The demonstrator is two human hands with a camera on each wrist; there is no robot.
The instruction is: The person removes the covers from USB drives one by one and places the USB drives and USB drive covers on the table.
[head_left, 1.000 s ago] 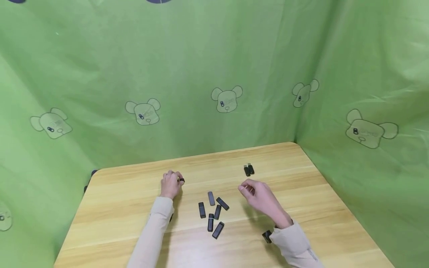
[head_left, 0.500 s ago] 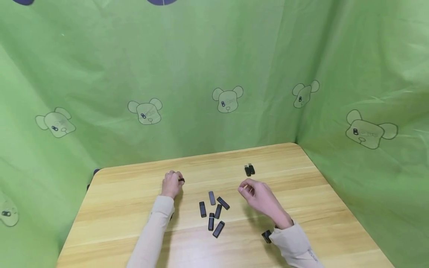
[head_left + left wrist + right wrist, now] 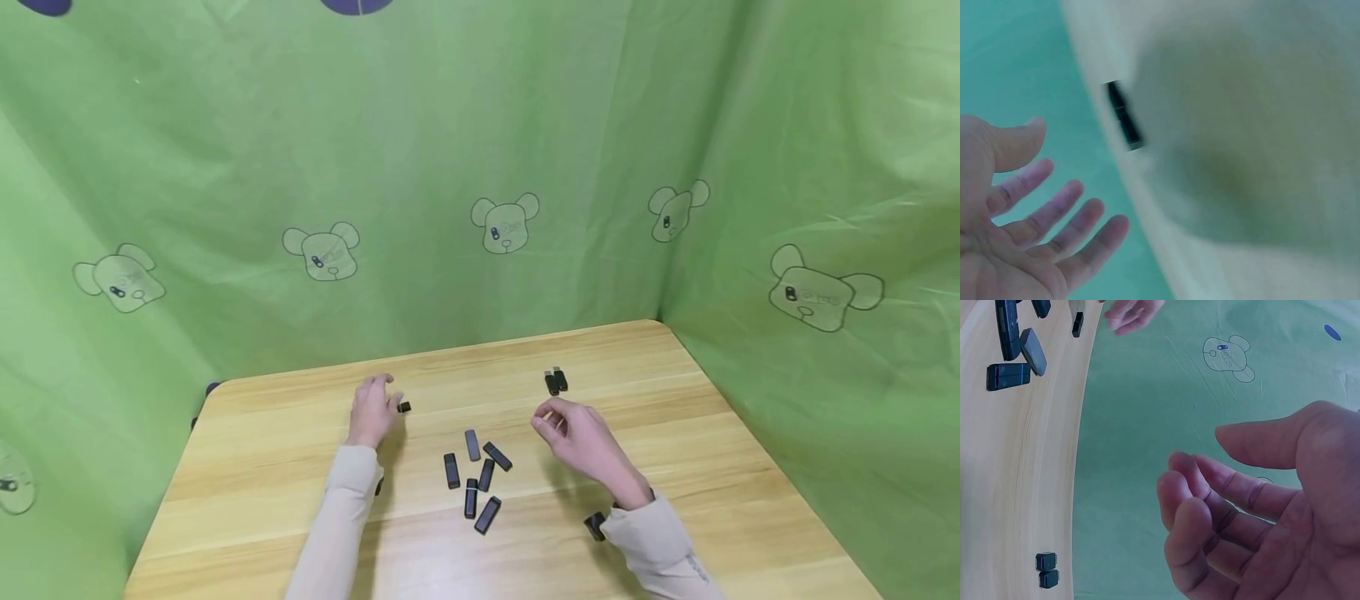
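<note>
My left hand (image 3: 372,412) is over the left part of the table, fingers spread and holding nothing. Beside its thumb lies a small black USB stick (image 3: 404,407); the left wrist view shows this slim black stick (image 3: 1124,115) apart from the fingers. My right hand (image 3: 577,437) hovers right of the middle with fingers loosely curled, and in the right wrist view nothing is between thumb and fingertips (image 3: 1192,519). Beyond it, two black USB sticks (image 3: 556,381) with bare metal plugs lie side by side. Several dark capped USB sticks (image 3: 471,498) are scattered between my forearms.
The wooden table (image 3: 262,500) has its far edge close to a green curtain (image 3: 420,292) printed with bear heads. More green curtain (image 3: 847,400) hangs along the right side. A small black device (image 3: 596,526) sits at the right cuff.
My left hand has let go of the small black stick, opened its fingers and drawn slightly left. The right hand and the other sticks have stayed where they were.
</note>
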